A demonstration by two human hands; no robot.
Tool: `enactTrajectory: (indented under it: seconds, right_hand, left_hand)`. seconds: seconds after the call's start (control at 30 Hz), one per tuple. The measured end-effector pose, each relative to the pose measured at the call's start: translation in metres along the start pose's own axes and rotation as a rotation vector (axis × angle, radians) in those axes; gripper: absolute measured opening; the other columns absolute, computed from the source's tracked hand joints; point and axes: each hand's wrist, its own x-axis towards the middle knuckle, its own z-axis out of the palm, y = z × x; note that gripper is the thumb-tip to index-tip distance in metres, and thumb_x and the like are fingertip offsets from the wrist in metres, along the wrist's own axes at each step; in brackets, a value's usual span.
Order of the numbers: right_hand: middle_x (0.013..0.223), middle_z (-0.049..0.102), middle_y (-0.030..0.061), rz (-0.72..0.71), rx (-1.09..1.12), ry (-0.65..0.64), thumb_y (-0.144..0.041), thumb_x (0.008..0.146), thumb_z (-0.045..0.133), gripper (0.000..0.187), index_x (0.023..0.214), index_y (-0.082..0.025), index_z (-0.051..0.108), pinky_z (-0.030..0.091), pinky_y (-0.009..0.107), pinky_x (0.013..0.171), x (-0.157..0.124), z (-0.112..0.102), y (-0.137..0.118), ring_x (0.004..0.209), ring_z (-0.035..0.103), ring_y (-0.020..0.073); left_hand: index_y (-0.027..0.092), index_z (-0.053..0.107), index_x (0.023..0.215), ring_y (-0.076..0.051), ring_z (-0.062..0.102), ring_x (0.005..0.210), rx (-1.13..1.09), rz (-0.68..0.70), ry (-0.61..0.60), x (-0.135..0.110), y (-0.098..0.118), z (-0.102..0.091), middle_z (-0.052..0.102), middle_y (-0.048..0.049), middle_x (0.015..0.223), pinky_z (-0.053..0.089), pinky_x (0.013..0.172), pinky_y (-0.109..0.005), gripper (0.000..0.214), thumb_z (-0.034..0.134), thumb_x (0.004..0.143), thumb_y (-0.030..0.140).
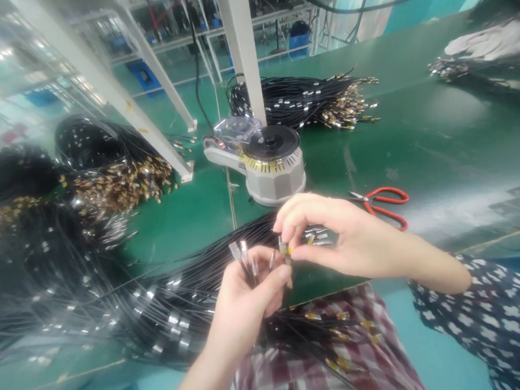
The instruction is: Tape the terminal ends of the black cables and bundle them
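Observation:
Several black cables with flat metal ends [244, 251] stand up out of my left hand [253, 287], which is closed around them. My right hand [327, 232] pinches a cable end [284, 248] with a bit of yellow on it, just above the left thumb. More black cables [314, 328] with yellow-marked ends hang below the left hand over a checked cloth on my lap. A thick run of black cables [193, 265] stretches from the left side to behind both hands.
A round tape dispenser [276, 170] stands behind my hands. Red-handled scissors [385, 204] lie to the right. Cable bundles rest at the back [298, 100] and left [115, 163]. White metal posts [245, 53] rise from the green table [417, 148]. Pale gloves [494, 42] lie far right.

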Motion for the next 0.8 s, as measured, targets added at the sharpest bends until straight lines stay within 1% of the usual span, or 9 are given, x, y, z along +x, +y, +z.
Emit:
enactTrajectory:
  seconds: [0.2,0.47,0.6,0.8]
  right_hand:
    - [0.103,0.064,0.0034,0.001,-0.007,-0.012,-0.003,0.082,0.063,0.022,0.091,-0.022,0.057,0.052,0.038,0.095,0.0009,0.0009,0.0016,0.104,0.062,0.0206]
    - [0.102,0.063,0.0036,0.026,-0.027,-0.021,-0.003,0.082,0.062,0.023,0.095,-0.02,0.057,0.053,0.035,0.091,-0.0004,0.0006,0.0012,0.1,0.063,0.0193]
    - [0.101,0.063,0.0038,0.045,-0.029,-0.004,-0.004,0.081,0.062,0.024,0.098,-0.02,0.057,0.054,0.033,0.084,-0.0004,0.0026,-0.0009,0.091,0.065,0.0172]
    - [0.103,0.063,0.0044,0.076,-0.035,0.03,-0.006,0.084,0.061,0.017,0.095,-0.018,0.057,0.053,0.03,0.077,0.0016,0.0073,-0.0027,0.08,0.064,0.0137]
  left_hand:
    - [0.014,0.059,0.08,-0.001,0.035,0.038,-0.002,-0.008,-0.013,-0.001,-0.0003,-0.0009,0.058,0.0021,0.058,0.023,0.037,-0.016,0.023,0.077,0.076,0.028]
    - [0.014,0.059,0.081,-0.002,0.035,0.038,0.003,-0.003,-0.013,-0.0018,-0.0001,0.0001,0.058,0.0018,0.058,0.022,0.037,-0.016,0.025,0.078,0.076,0.029]
    - [0.014,0.058,0.081,-0.002,0.035,0.038,0.009,-0.009,-0.017,-0.0022,0.0008,-0.0001,0.058,0.0024,0.057,0.023,0.038,-0.017,0.026,0.078,0.076,0.03]
    - [0.014,0.059,0.082,-0.003,0.036,0.039,0.033,-0.005,-0.018,-0.001,0.0005,-0.0004,0.059,0.0016,0.06,0.024,0.038,-0.017,0.026,0.078,0.076,0.031]
